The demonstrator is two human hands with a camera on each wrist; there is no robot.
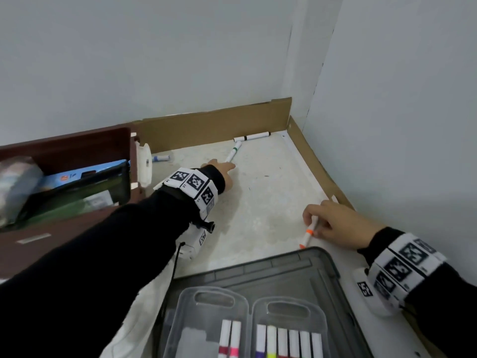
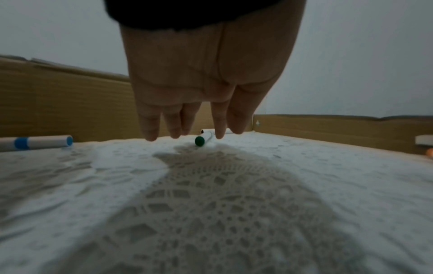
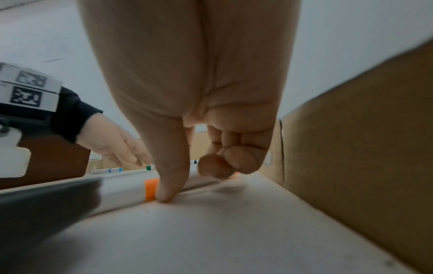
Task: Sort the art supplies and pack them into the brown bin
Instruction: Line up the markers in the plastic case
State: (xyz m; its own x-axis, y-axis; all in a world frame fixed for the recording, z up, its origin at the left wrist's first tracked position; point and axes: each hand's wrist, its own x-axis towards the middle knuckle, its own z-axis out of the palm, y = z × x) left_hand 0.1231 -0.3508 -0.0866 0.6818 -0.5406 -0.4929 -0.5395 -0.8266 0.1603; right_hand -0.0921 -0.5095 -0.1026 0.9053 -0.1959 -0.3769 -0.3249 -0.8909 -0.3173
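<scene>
While the clear marker case nearest me already holds a row of capped markers on top of the grey lid, four are loose on the lace cloth, so I judge the sorting partly done and the packing into the brown bin barely begun for these. My right hand has thumb and curled fingers closed on the orange marker, which lies on the cloth close to the cardboard wall; it is a white barrel with an orange band and tip. Farther out, my left hand reaches with fingers straight and slightly apart, tips just above the end of the green marker, not gripping it. Left of it lies the blue marker, beside the bin. Farthest, the black marker rests against the back cardboard.
</scene>
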